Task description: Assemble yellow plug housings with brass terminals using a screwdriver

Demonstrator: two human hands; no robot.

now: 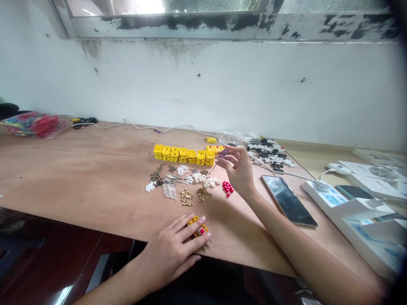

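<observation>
My left hand lies over a small yellow plastic housing near the table's front edge, its fingers pressing on it. A red button and metal pins show beside those fingers. My right hand pinches a thin screwdriver with a purple handle, its shaft slanting down toward small screws. Close to it lie white plastic parts and red buttons. Stacked yellow housings form a row behind. Brass pieces, clear plastic pieces and flat metal pins sit in small piles.
On the right are a phone, a white power strip with cables, and a heap of black and white parts. A bag of colourful pieces lies far left. A white cable runs along the wall.
</observation>
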